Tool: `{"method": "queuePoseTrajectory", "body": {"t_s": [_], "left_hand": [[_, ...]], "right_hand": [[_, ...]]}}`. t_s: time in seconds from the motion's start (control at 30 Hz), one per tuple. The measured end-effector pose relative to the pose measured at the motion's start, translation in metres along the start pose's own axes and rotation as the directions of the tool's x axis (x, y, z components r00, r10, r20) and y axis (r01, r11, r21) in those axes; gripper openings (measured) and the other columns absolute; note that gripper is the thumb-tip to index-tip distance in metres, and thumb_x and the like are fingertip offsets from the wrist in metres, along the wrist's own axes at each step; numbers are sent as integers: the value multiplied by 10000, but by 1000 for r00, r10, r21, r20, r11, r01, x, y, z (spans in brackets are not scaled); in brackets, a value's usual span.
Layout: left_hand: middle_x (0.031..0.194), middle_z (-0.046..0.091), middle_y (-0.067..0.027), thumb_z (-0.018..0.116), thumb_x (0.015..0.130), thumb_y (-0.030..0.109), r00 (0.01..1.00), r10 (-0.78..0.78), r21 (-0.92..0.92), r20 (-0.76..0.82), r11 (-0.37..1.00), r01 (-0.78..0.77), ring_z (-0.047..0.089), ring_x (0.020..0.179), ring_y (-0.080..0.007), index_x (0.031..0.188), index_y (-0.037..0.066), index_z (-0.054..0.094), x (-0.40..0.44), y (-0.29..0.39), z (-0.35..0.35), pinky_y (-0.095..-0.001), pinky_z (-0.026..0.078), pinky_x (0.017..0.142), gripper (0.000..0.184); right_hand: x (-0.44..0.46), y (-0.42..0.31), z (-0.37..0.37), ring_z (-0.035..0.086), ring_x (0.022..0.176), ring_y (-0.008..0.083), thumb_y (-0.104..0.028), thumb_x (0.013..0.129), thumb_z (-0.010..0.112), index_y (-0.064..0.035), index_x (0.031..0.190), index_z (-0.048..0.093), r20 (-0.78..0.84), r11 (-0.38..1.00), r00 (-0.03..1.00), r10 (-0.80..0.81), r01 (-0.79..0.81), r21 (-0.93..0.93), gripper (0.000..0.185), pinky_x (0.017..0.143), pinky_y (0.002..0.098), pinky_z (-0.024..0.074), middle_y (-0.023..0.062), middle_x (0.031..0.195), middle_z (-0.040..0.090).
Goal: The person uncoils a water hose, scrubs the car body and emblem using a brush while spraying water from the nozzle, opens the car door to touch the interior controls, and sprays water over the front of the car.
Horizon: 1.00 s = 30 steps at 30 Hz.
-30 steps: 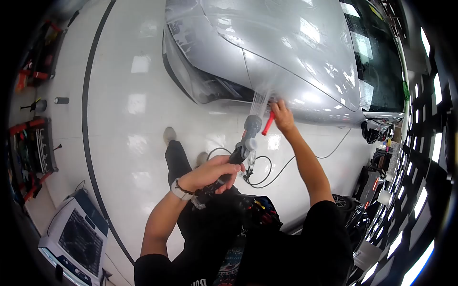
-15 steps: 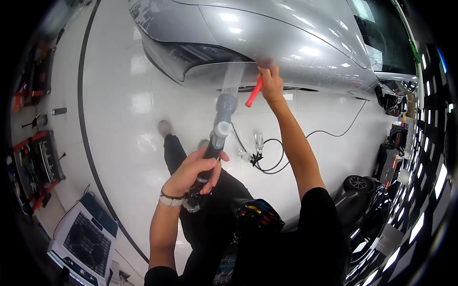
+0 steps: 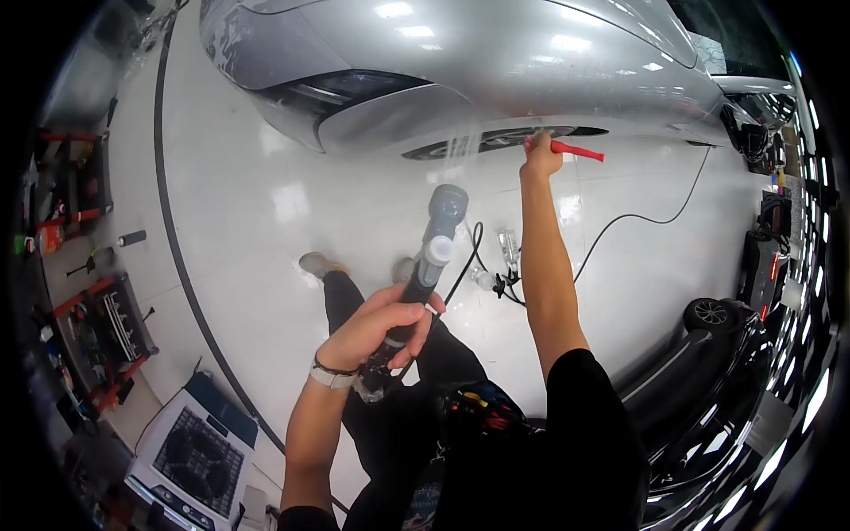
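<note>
My left hand [image 3: 382, 326] is closed around the black grip of a grey spray nozzle [image 3: 434, 252] with a white knob. Streaks of water leave its head toward the lower side of a silver car [image 3: 505, 75]. At the car's front wheel arch, my right hand [image 3: 542, 161] is closed on a red squeegee [image 3: 580, 151], whose handle sticks out to the right. The squeegee's working end is hidden by my hand, so contact with the car cannot be told. The front wheel [image 3: 443, 148] shows below the fender. Wrinkled clear film shows on the car's nose at the left.
Two clear spray bottles [image 3: 507, 243] stand on the white floor beside a black hose [image 3: 611, 226]. At the left are red-edged tool carts [image 3: 97, 327] and a white machine with a dark grille [image 3: 199, 460]. A dark car [image 3: 682, 380] is at the right.
My right hand has moved right and slightly up along the car, and the squeegee's handle has swung from pointing down to pointing right. The nozzle has shifted right. The view has shifted too.
</note>
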<state>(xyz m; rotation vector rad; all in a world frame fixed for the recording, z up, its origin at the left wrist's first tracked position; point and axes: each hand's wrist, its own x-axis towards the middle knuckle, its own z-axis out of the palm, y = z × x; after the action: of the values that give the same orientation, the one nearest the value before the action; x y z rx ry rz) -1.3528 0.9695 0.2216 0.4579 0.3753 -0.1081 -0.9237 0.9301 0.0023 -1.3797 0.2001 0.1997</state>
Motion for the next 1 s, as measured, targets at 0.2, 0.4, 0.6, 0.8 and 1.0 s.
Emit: {"method": "queuePoseTrajectory", "body": {"t_s": [0.2, 0.4, 0.6, 0.8, 1.0], "left_hand": [[644, 556, -95, 503, 975, 266, 997, -75, 46, 0, 996, 75, 479, 410, -122, 1147, -58, 500, 12, -16, 2, -241, 388, 389, 367], [641, 542, -105, 506, 982, 272, 989, -82, -49, -124, 996, 76, 468, 398, -130, 1142, -63, 493, -3, -26, -20, -250, 382, 372, 371], [657, 555, -119, 517, 981, 269, 978, -77, -38, -192, 997, 71, 470, 389, -142, 1133, -72, 493, -10, -28, -59, -258, 386, 362, 375], [627, 554, -82, 481, 985, 220, 953, -112, -32, -281, 994, 108, 485, 416, -126, 1129, -20, 499, -13, -22, -114, -245, 423, 420, 281], [666, 608, -136, 580, 951, 236, 897, -126, 128, -423, 972, 198, 606, 523, -232, 1081, -15, 490, -32, -1, -120, -324, 488, 494, 297]], "right_hand": [[37, 28, 14, 527, 618, 112, -430, 985, 470, -170, 885, 550, 153, 712, 792, 591, -601, 362, 290, 503, 261, 372, -3, 739, 561], [-11, 46, 36, 342, 671, 144, -583, 929, 331, -226, 983, 587, 186, 558, 600, 778, -796, 232, 443, 618, 312, 299, -43, 855, 531], [-56, 135, 67, 245, 519, 116, -674, 923, 365, -261, 814, 497, 175, 506, 516, 838, -856, 103, 447, 499, 269, 230, -64, 622, 313], [-128, 236, 62, 242, 472, 100, -612, 963, 427, -266, 822, 515, 252, 539, 509, 823, -839, -68, 384, 450, 259, 191, -68, 616, 339], [-229, 215, 6, 503, 559, 114, -307, 943, 680, -137, 873, 628, 373, 582, 510, 775, -806, -106, 191, 517, 258, 428, -19, 748, 608]]}}
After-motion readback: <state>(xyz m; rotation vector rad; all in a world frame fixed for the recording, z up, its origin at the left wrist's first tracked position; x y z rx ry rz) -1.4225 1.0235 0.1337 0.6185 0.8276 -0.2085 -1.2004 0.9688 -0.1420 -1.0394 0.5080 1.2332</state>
